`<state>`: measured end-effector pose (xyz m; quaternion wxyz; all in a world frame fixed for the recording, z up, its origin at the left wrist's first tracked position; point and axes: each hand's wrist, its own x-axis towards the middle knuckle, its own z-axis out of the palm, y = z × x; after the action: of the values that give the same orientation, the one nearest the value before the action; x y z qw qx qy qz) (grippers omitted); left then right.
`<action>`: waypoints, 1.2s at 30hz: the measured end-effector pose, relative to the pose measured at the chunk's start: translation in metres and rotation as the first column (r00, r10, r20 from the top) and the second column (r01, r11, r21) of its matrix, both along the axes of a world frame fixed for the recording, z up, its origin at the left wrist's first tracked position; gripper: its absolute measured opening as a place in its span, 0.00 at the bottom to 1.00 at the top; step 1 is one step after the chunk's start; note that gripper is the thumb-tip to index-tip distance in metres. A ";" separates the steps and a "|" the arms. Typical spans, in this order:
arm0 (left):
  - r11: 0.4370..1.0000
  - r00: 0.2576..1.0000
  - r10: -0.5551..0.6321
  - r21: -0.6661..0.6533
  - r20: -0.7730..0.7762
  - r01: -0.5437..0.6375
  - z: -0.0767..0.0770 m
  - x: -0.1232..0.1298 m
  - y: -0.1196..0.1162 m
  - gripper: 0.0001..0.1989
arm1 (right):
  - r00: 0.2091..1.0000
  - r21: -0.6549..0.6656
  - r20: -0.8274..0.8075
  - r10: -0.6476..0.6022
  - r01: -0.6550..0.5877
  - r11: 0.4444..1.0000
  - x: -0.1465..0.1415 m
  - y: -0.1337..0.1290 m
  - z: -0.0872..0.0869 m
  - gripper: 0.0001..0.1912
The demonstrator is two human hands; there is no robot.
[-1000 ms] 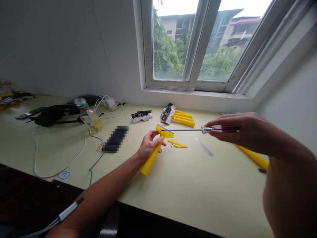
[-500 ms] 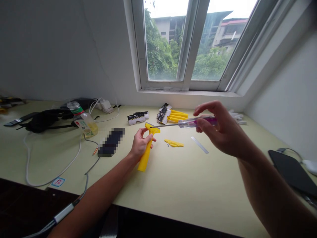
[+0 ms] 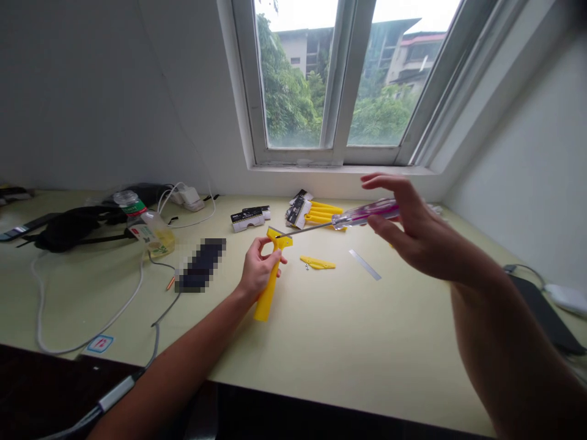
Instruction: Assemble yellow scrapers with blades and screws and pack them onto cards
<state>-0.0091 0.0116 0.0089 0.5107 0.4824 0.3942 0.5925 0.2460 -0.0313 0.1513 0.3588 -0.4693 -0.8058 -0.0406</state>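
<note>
Daylight from the window [image 3: 293, 79] falls on the pale green counter [image 3: 367, 348] beneath me. Well left of my hands lie a black strap bag [image 3: 68, 229] and a plastic bottle [image 3: 149, 231] with yellow liquid in its base, and just left of my left hand sits a dark, pixelated slab [image 3: 200, 264]. My left hand [image 3: 259, 269] is curled shut around the handle of a yellow plastic scraper [image 3: 266, 293], whose head stands just above my knuckles, pointing away from me. The tip of a screwdriver [image 3: 367, 212] is at the left end of that head; I cannot tell whether it touches. Compared with a moment ago, the screwdriver has tilted, its clear and purple handle now riding higher than its tip. Right of my left hand lie a small yellow piece [image 3: 317, 263], 2 tiny screws [image 3: 307, 267] and a metal strip [image 3: 364, 264], with a bundle of yellow scrapers [image 3: 323, 214] beyond. My right hand [image 3: 415, 229] is raised off the counter, partly open, pinching the handle between thumb and fingers. Farther right lie a dark tablet [image 3: 545, 311] and a white mouse [image 3: 566, 299].
</note>
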 end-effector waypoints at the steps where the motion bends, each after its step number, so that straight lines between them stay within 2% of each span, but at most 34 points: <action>1: 1.000 1.000 0.002 -0.001 -0.003 -0.002 0.000 0.000 0.000 0.20 | 1.000 0.003 -0.019 -0.011 0.011 1.000 -0.001 0.000 0.000 0.19; 3: 1.000 1.000 0.006 0.002 -0.002 -0.006 0.001 -0.001 0.001 0.20 | 0.994 0.047 -0.072 -0.085 0.089 0.995 -0.002 0.001 -0.001 0.17; 4: 1.000 1.000 0.012 0.005 -0.001 -0.012 0.001 -0.001 0.001 0.20 | 0.994 0.047 -0.071 -0.083 0.086 0.995 -0.002 0.002 -0.001 0.18; 7: 0.999 0.999 0.044 0.011 -0.002 -0.044 0.002 -0.003 0.003 0.20 | 0.994 -0.032 -0.046 0.095 -0.097 0.995 0.000 0.006 -0.004 0.23; 8: 0.999 0.999 0.051 0.013 -0.005 -0.051 0.003 -0.004 0.003 0.20 | 0.994 -0.045 -0.055 0.096 -0.098 0.994 0.001 0.008 -0.005 0.22; 11: 0.998 0.998 0.060 0.017 -0.006 -0.060 0.004 -0.005 0.004 0.20 | 0.996 -0.031 -0.081 -0.033 0.030 0.999 0.004 0.013 -0.007 0.20; 15: 0.998 0.998 0.061 0.014 0.002 -0.061 0.005 -0.006 0.004 0.19 | 0.990 -0.061 -0.066 0.127 -0.131 0.990 0.008 0.019 -0.011 0.26; 18: 0.999 0.999 0.047 0.021 -0.004 -0.047 0.005 -0.005 0.003 0.20 | 0.988 0.000 -0.151 0.017 -0.017 1.000 0.007 0.020 -0.013 0.22; 19: 0.999 0.999 0.046 0.022 -0.008 -0.046 0.004 -0.005 0.003 0.20 | 0.987 0.002 -0.157 0.016 -0.016 1.000 0.006 0.020 -0.013 0.23; 22: 0.999 0.999 0.050 0.020 -0.017 -0.049 0.002 -0.005 0.004 0.20 | 0.983 -0.014 -0.146 0.114 -0.117 0.993 0.003 0.017 -0.014 0.25; 26: 0.999 0.999 0.048 0.019 -0.013 -0.048 0.000 -0.005 0.004 0.20 | 0.984 0.004 -0.179 -0.009 0.010 1.000 -0.002 0.013 -0.013 0.20; 29: 0.998 0.998 0.057 0.012 -0.007 -0.057 0.000 -0.005 0.004 0.20 | 0.986 -0.024 -0.142 0.089 -0.093 0.995 -0.004 0.012 -0.013 0.23; 33: 0.999 0.999 0.050 0.010 -0.017 -0.050 0.000 -0.005 0.004 0.20 | 0.986 0.042 -0.161 -0.051 0.059 0.997 -0.003 0.010 -0.012 0.21; 36: 0.998 0.998 0.058 0.015 -0.018 -0.058 -0.001 -0.004 0.003 0.20 | 0.990 0.011 -0.103 0.095 -0.094 0.995 -0.002 0.007 -0.010 0.26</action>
<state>-0.0127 0.0143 0.0080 0.4861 0.4799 0.4087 0.6053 0.2437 -0.0239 0.1410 0.4030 -0.4309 -0.8074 -0.0016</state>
